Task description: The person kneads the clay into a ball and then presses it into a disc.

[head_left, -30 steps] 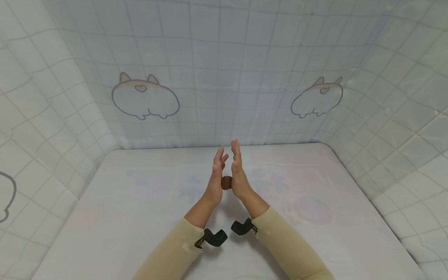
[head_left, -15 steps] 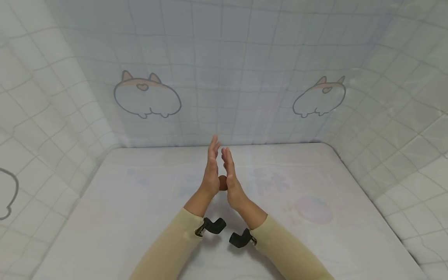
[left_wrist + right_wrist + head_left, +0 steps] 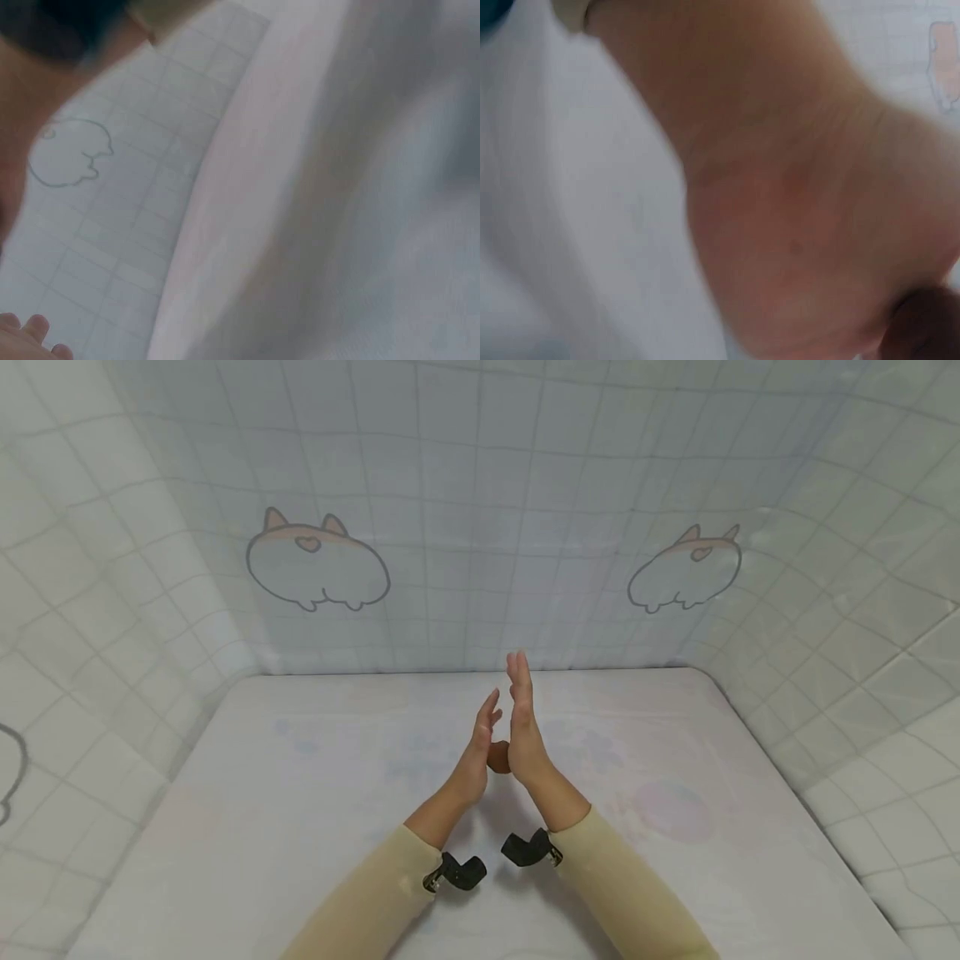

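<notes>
A small brown ball (image 3: 498,757), which looks like modelling clay, sits between my two palms in the head view. My left hand (image 3: 474,762) flanks it on the left, fingers straight and pointing forward. On the other side, my right hand (image 3: 527,747) lies against the ball with straight fingers, its tips farther forward than the left ones. The right wrist view shows my right palm (image 3: 802,232) up close, with the dark brown ball (image 3: 928,330) against it at the lower right corner. Fingertips (image 3: 35,328) show at the lower left of the left wrist view.
A pale table (image 3: 300,802) with faint coloured prints lies under the hands. White gridded cloth walls (image 3: 465,552) with cartoon animal drawings stand behind and at both sides. Each cream sleeve (image 3: 375,893) carries a black wrist camera mount (image 3: 463,872).
My palms slide against each other: the left hand first went forward and the right back, and now the right is forward and the left back. The ball stays between them, shifted slightly right.
</notes>
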`<state>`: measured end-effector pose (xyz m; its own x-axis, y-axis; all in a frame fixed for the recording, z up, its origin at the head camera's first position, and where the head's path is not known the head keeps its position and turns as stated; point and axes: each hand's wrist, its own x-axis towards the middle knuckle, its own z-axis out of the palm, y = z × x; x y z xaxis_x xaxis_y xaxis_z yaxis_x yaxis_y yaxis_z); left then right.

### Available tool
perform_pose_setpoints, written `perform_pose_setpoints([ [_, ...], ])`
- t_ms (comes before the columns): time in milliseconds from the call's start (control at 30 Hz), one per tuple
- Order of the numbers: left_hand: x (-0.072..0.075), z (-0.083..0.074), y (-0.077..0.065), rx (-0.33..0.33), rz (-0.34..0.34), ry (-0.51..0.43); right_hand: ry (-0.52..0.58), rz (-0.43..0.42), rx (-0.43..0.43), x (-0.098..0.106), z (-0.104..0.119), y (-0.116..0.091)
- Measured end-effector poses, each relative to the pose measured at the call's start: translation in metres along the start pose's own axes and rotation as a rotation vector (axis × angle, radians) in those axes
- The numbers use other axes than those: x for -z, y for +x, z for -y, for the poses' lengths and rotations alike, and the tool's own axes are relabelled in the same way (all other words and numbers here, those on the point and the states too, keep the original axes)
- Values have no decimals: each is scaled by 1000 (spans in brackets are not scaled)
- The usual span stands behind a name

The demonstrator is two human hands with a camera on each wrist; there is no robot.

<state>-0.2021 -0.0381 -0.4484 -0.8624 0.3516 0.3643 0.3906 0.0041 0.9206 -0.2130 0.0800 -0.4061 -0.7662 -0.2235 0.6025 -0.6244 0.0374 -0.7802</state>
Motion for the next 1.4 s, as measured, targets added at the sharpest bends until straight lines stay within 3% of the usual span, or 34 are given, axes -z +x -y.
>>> perform_pose_setpoints([
  [200, -3, -12, -2, -84, 14, -134, -1, 22, -70, 3, -14, 3],
  [333, -2, -24, -2, -120, -3, -144, 0, 59, -110, 0, -26, -5],
  [500, 4, -28, 3, -145, -68, -104, 16, 116, -64, -10, -30, -17],
  [667, 13, -21, 9, -189, -128, 15, 60, 152, 5, -20, -25, -26],
  [800, 17, -16, 10, -164, -159, 50, 70, 160, 50, -24, -18, -32],
  [933, 16, -12, 8, -83, -139, 63, 60, 122, 112, -21, -8, -30],
  [1100, 4, -7, 0, -27, -42, 115, 68, 52, 150, -12, 3, -20],
  [1267, -6, -5, -7, -23, -3, 33, 32, 15, 111, -3, 6, -9],
  [1400, -8, -10, -10, -60, 30, -68, -19, 14, 38, 2, -1, -3],
])
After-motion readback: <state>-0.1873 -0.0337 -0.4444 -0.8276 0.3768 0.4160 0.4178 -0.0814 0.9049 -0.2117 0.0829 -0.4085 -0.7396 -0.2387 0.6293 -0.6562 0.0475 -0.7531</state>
